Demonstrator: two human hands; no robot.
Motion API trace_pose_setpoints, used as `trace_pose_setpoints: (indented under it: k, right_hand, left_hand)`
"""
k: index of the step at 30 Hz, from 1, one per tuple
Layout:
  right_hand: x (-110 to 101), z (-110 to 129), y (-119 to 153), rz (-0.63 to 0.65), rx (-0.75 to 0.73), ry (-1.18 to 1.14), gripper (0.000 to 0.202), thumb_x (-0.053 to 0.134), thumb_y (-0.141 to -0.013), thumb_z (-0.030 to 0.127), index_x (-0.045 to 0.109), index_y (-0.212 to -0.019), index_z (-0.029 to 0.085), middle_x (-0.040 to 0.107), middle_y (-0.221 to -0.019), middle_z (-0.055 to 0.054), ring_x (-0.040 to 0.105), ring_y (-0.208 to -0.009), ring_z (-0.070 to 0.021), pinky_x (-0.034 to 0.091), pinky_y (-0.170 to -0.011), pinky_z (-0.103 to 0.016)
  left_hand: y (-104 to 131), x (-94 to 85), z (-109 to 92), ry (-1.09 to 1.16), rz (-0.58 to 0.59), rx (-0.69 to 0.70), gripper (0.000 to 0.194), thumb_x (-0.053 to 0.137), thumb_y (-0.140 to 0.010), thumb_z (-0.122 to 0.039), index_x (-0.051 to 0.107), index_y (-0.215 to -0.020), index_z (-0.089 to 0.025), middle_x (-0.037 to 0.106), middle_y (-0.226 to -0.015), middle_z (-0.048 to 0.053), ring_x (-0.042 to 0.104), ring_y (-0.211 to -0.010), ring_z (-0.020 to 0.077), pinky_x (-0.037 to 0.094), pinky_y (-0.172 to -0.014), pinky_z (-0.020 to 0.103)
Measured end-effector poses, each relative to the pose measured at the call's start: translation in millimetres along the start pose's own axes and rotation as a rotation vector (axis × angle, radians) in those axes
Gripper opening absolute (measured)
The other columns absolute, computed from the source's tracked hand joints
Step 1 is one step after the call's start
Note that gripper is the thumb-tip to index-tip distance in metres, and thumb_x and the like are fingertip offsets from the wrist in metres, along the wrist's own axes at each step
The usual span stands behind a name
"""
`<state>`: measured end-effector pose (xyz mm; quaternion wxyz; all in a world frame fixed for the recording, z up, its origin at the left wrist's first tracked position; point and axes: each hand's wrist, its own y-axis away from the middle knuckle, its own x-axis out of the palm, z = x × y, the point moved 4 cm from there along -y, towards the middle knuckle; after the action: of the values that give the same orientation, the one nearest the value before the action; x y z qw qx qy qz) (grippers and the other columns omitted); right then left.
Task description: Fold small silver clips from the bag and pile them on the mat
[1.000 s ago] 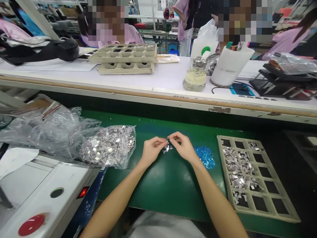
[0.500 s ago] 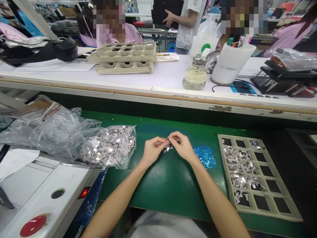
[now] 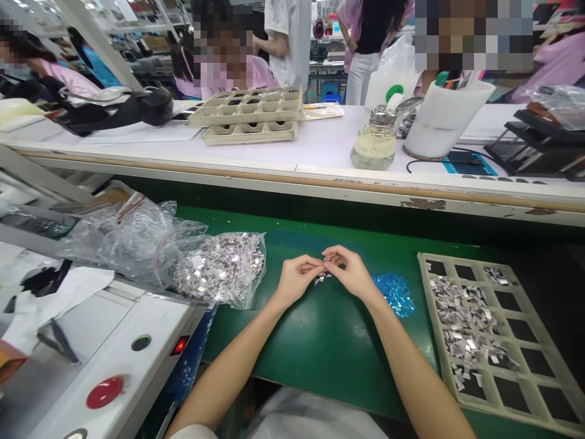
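Note:
My left hand (image 3: 297,279) and my right hand (image 3: 348,271) meet over the green mat (image 3: 315,341), fingertips pinched together. Whatever is between the fingertips is too small to make out. A few small silvery pieces (image 3: 322,277) lie just below them. Right of my right hand is a pile of blue transparent bits (image 3: 393,294). To the left, a clear bag (image 3: 223,268) is full of small silvery pieces. The compartment tray (image 3: 507,341) on the right holds similar pieces in several of its left and top compartments.
A white machine (image 3: 150,317) with a red button stands at the left, beside crumpled plastic (image 3: 132,238). On the shelf (image 3: 320,146) are stacked trays (image 3: 251,113), a glass jar (image 3: 373,143) and a white cup of pens (image 3: 445,119). People are beyond.
The view has shifted left, so the table items appear farther right. My hands remain together over the mat, fingertips now closer. In the background, a person in white appears farther left.

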<state>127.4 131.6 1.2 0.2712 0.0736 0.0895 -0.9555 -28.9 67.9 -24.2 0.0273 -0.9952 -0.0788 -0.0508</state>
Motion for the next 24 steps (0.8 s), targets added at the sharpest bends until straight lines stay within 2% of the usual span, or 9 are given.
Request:
trace_pose_setpoints:
  k: [3, 5, 7, 9, 11, 12, 15, 19, 24]
  right_hand:
    - [-1.7, 2.5, 1.2, 0.029, -0.024, 0.042, 0.022, 0.066, -0.092, 0.031, 0.067, -0.112, 0.021, 0.067, -0.093, -0.003, 0.063, -0.083, -0.0176, 0.052, -0.078, -0.032]
    - [-2.7, 4.4, 2.7, 0.036, -0.036, 0.118, 0.02, 0.061, -0.095, 0.029, 0.065, -0.112, 0.022, 0.065, -0.09, -0.002, 0.059, -0.078, -0.0165, 0.049, -0.074, -0.031]
    - [-1.4, 5.2, 4.8, 0.072, -0.029, 0.211, 0.018, 0.058, -0.096, 0.027, 0.063, -0.113, 0.023, 0.063, -0.088, -0.001, 0.055, -0.074, -0.0158, 0.046, -0.07, -0.03]
    - [2.7, 4.3, 7.3, 0.142, -0.005, 0.305, 0.017, 0.056, -0.095, 0.024, 0.062, -0.112, 0.024, 0.065, -0.089, -0.001, 0.054, -0.075, -0.0167, 0.044, -0.069, -0.03]
    - [7.4, 2.1, 9.1, 0.195, 0.01, 0.412, 0.015, 0.056, -0.095, 0.022, 0.062, -0.108, 0.025, 0.068, -0.09, -0.001, 0.058, -0.083, -0.0193, 0.043, -0.073, -0.031]
    - [9.2, 0.7, 9.4, 0.206, 0.011, 0.467, 0.013, 0.056, -0.095, 0.021, 0.062, -0.105, 0.025, 0.07, -0.091, -0.001, 0.059, -0.089, -0.0209, 0.043, -0.077, -0.032]
    - [11.2, -4.4, 8.3, 0.19, -0.015, 0.594, 0.011, 0.059, -0.095, 0.023, 0.064, -0.103, 0.026, 0.072, -0.098, -0.003, 0.061, -0.101, -0.0246, 0.043, -0.087, -0.038]
    - [-0.6, -11.0, 2.3, 0.054, -0.086, 0.731, 0.021, 0.058, -0.096, 0.031, 0.067, -0.115, 0.026, 0.071, -0.115, -0.008, 0.061, -0.11, -0.0296, 0.044, -0.09, -0.043]
    - [-39.3, -18.1, -2.1, -0.314, -0.107, 1.06, 0.036, 0.041, -0.104, 0.034, 0.07, -0.12, 0.02, 0.068, -0.122, -0.015, 0.056, -0.113, -0.0365, 0.044, -0.085, -0.048]
  left_hand:
    - [-1.7, -3.4, -7.2, -0.119, 0.034, 0.008, 0.023, 0.084, -0.083, -0.037, 0.078, -0.094, -0.017, 0.081, -0.092, 0.008, 0.08, -0.088, 0.026, 0.066, -0.084, 0.038]
    - [-3.8, -14.7, -19.3, -0.289, 0.0, 0.08, 0.022, 0.082, -0.086, -0.036, 0.078, -0.1, -0.02, 0.081, -0.092, 0.007, 0.079, -0.085, 0.0237, 0.065, -0.081, 0.035]
    - [-5.1, -36.5, -35.2, -0.486, -0.144, 0.185, 0.017, 0.075, -0.091, -0.036, 0.078, -0.1, -0.021, 0.08, -0.092, 0.005, 0.077, -0.081, 0.0211, 0.063, -0.077, 0.033]
    - [-4.5, -65.2, -48.8, -0.666, -0.352, 0.248, 0.017, 0.067, -0.096, -0.035, 0.077, -0.097, -0.022, 0.078, -0.089, 0.005, 0.074, -0.078, 0.0201, 0.059, -0.074, 0.032]
    - [-3.7, -93.1, -54.6, -0.841, -0.502, 0.221, 0.019, 0.061, -0.099, -0.032, 0.076, -0.096, -0.021, 0.077, -0.086, 0.005, 0.072, -0.078, 0.0212, 0.056, -0.076, 0.032]
    - [-4.1, -104.4, -54.2, -0.938, -0.523, 0.175, 0.02, 0.058, -0.099, -0.03, 0.076, -0.097, -0.021, 0.076, -0.088, 0.006, 0.072, -0.08, 0.0221, 0.055, -0.079, 0.033]
    - [-5.9, -124.8, -45.0, -1.177, -0.45, 0.004, 0.022, 0.055, -0.097, -0.02, 0.076, -0.095, -0.019, 0.075, -0.1, 0.012, 0.071, -0.086, 0.0256, 0.053, -0.085, 0.036]
    - [-7.2, -129.2, -35.2, -1.252, -0.376, -0.056, 0.017, 0.064, -0.088, -0.014, 0.079, -0.095, -0.017, 0.071, -0.104, 0.015, 0.07, -0.089, 0.027, 0.053, -0.086, 0.035]
    - [-9.0, -127.0, -31.8, -1.228, -0.358, -0.02, 0.019, 0.062, -0.087, -0.008, 0.078, -0.091, -0.019, 0.069, -0.102, 0.014, 0.069, -0.09, 0.0272, 0.052, -0.083, 0.035]
